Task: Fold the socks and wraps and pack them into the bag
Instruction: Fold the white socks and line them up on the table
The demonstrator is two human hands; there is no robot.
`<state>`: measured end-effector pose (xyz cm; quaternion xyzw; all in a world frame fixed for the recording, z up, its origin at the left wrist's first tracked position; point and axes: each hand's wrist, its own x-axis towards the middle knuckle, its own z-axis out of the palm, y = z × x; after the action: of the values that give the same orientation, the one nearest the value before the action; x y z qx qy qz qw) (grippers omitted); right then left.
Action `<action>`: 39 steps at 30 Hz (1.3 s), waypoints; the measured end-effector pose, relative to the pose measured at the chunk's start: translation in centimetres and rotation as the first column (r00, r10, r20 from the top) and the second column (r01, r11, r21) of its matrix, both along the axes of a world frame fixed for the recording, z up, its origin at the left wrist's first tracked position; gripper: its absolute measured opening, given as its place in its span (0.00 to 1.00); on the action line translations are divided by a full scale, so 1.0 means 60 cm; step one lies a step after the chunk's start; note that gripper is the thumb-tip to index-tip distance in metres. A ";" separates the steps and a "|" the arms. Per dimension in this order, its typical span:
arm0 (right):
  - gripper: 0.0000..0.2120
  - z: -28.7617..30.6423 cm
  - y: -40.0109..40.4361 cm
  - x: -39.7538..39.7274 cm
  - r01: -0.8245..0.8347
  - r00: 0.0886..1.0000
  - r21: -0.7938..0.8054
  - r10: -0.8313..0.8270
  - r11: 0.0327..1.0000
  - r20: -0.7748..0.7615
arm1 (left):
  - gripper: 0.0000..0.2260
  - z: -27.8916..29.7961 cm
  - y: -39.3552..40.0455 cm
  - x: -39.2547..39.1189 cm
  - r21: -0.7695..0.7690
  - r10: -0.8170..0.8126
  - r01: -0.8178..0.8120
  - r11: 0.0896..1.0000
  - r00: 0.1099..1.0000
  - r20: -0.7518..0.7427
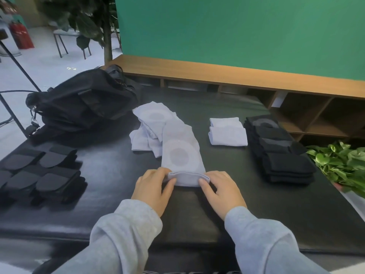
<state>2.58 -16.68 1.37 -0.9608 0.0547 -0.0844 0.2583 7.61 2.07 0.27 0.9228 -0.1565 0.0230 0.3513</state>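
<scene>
A long pale lilac sock with round grey patches lies lengthwise on the dark table. Its near end is turned over into a small fold. My left hand pinches the fold's left corner and my right hand pinches its right corner. Behind it lies a loose heap of pale socks. Two folded pale socks sit to the right. A stack of black socks lies further right. Several folded black pieces lie at the left. The black bag stands at the back left.
A potted green plant crowds the table's right edge. A low wooden shelf unit runs behind the table under a green wall. A tree trunk, a chair and a red extinguisher stand on the floor at the back left.
</scene>
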 end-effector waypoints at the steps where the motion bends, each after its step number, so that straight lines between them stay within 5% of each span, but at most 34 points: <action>1: 0.13 -0.001 0.000 0.001 0.012 1.000 0.000 -0.012 1.000 -0.003 | 0.07 0.000 -0.001 0.002 0.004 0.015 -0.015 1.000 1.000 -0.010; 24: 0.21 -0.003 0.014 0.047 0.237 0.970 -0.156 -0.243 0.959 -0.024 | 0.14 -0.004 -0.028 0.015 0.248 0.075 -0.139 0.959 0.965 0.251; 30: 0.09 0.002 0.016 0.043 0.227 0.973 -0.086 -0.223 0.970 0.052 | 0.10 -0.001 -0.022 0.013 0.251 -0.017 -0.041 0.967 0.975 0.223; 33: 0.06 -0.002 0.016 0.040 0.184 0.979 -0.122 -0.172 0.975 0.105 | 0.06 -0.002 -0.022 0.010 0.136 -0.008 -0.025 0.990 0.972 0.237; 39: 0.11 -0.003 0.022 0.031 0.009 0.987 -0.171 0.019 0.985 0.158 | 0.17 -0.002 -0.022 0.010 0.198 0.009 -0.045 0.979 0.984 0.177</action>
<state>4.43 -15.33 1.16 -0.9698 0.0241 -0.1644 0.1786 8.19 0.74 0.15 0.9500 -0.1758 0.0928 0.2406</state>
